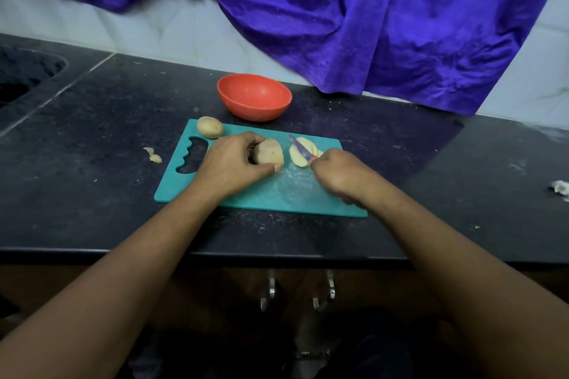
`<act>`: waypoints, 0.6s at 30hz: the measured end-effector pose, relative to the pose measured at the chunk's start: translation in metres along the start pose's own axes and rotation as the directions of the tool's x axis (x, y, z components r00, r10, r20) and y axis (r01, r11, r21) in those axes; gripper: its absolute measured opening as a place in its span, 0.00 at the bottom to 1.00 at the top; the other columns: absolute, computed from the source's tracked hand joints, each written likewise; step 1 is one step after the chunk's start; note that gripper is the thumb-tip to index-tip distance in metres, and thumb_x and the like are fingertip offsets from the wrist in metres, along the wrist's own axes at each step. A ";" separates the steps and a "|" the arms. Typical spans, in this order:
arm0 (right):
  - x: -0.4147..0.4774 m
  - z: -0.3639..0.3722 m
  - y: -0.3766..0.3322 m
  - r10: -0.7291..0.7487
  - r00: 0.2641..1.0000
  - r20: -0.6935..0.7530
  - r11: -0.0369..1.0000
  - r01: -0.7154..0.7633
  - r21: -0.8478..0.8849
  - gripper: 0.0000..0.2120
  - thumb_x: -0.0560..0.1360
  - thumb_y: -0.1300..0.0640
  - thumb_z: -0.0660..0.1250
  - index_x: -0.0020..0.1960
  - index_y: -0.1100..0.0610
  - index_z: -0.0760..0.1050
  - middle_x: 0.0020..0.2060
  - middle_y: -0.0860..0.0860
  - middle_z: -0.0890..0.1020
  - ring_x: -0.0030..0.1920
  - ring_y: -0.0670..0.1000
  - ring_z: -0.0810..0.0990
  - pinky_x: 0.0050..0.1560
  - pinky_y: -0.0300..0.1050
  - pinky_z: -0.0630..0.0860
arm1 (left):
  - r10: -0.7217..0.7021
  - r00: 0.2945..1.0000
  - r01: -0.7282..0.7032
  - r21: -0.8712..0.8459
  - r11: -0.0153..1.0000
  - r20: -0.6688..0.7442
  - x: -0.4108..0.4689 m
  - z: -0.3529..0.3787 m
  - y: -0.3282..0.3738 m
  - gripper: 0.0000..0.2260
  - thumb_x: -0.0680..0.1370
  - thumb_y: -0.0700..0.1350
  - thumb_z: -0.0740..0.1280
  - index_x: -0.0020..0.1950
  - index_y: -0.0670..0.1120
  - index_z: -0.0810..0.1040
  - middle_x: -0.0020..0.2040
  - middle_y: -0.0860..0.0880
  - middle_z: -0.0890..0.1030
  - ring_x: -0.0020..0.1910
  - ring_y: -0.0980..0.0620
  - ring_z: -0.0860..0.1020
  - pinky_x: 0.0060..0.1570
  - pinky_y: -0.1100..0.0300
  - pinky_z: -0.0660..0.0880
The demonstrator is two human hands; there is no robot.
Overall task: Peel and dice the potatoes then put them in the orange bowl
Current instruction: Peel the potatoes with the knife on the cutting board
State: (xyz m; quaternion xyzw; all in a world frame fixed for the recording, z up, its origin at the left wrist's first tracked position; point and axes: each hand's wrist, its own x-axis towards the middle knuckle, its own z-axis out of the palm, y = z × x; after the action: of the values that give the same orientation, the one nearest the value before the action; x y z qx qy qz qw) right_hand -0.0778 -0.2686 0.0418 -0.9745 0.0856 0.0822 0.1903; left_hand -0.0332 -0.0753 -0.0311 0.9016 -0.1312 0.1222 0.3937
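Potato piece [270,153] sits on the teal cutting board [277,194], in the grip of the left hand [234,163]: fingers curl over its far side, thumb lies along its near edge. The blunt end faces right, toward the knife; the other end runs left under the fingers, so the long axis reads roughly left–right, full length hidden. Surface pale tan, matte, slightly browner at the top; cannot tell if any skin remains. Just right of that grip, apart from the piece, lie fanned pale yellow slices [300,158]. The knife [297,146] lies over them, purplish blade pointing away and to the left, a red bit of handle showing at the right hand [335,172], which is closed round the handle with knuckles up. Beyond the left hand, at the board's far left corner, a whole potato [210,127], long axis left–right. Farther back, off the board, the orange bowl [255,97], upright. Left of the board, a peel scrap [153,154] on the black counter [92,132].
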 end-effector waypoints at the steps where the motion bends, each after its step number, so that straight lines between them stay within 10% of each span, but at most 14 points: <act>1: -0.001 -0.006 -0.001 0.008 1.000 -0.016 1.000 -0.007 0.024 0.17 0.84 0.49 0.56 0.50 0.60 0.76 0.36 0.53 0.76 0.30 0.52 0.73 0.27 0.42 0.64 | 0.015 1.000 -0.015 0.019 1.000 0.010 0.000 -0.001 0.001 0.28 0.68 0.57 0.80 0.65 0.49 0.80 0.51 0.52 0.85 0.51 0.52 0.82 0.54 0.52 0.79; 18: -0.027 -0.019 -0.036 -0.140 0.990 0.008 0.957 0.137 -0.255 0.13 0.82 0.52 0.58 0.39 0.53 0.68 0.39 0.51 0.75 0.40 0.51 0.76 0.33 0.45 0.66 | -0.039 0.999 0.042 -0.110 0.993 0.033 -0.003 -0.003 -0.002 0.26 0.67 0.54 0.82 0.62 0.51 0.80 0.50 0.57 0.84 0.48 0.62 0.81 0.54 0.61 0.79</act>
State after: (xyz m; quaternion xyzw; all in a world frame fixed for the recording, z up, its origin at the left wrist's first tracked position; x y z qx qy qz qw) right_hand -0.0941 -0.2397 0.0767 -0.9949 0.0069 0.0739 0.0682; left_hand -0.0354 -0.0715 -0.0312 0.8826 -0.1254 0.0929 0.4434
